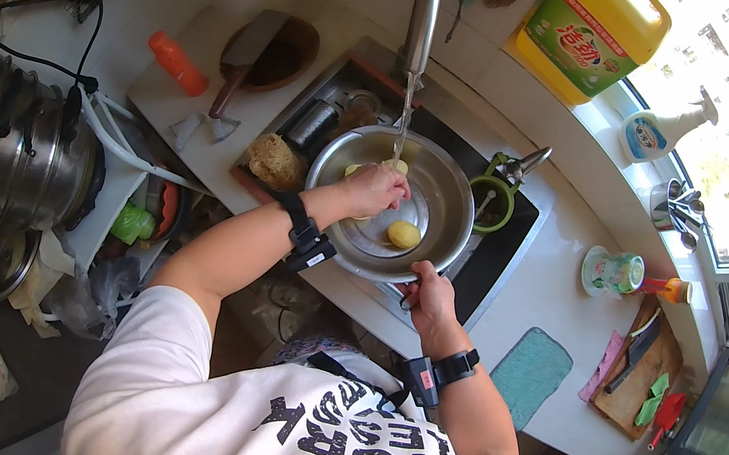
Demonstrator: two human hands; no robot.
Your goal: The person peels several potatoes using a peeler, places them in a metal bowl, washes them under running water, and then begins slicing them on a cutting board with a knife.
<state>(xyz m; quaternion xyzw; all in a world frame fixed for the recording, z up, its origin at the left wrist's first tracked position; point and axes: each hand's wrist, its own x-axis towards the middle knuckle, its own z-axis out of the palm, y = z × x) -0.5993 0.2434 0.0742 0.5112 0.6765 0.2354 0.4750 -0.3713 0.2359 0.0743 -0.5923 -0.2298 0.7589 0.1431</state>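
A stainless steel basin (451,170) rests over the sink, with water running into it from the faucet (423,18). A peeled potato (404,234) lies in the basin; more pale yellow pieces show partly behind my left hand (378,192). That hand is over the basin beside the water stream, fingers curled; whether it holds anything is hidden. My right hand (432,301) grips the basin's near rim, thumb on top. A small dark curved thing shows beside its fingers, too unclear to name.
A loofah-like scrubber (276,161) and a green strainer (491,204) flank the basin. Left on the counter are a cleaver (254,44) over a brown bowl (292,57) and an orange bottle (178,64). A teal cloth (530,377) and a cutting board (645,379) with a knife (634,359) lie right.
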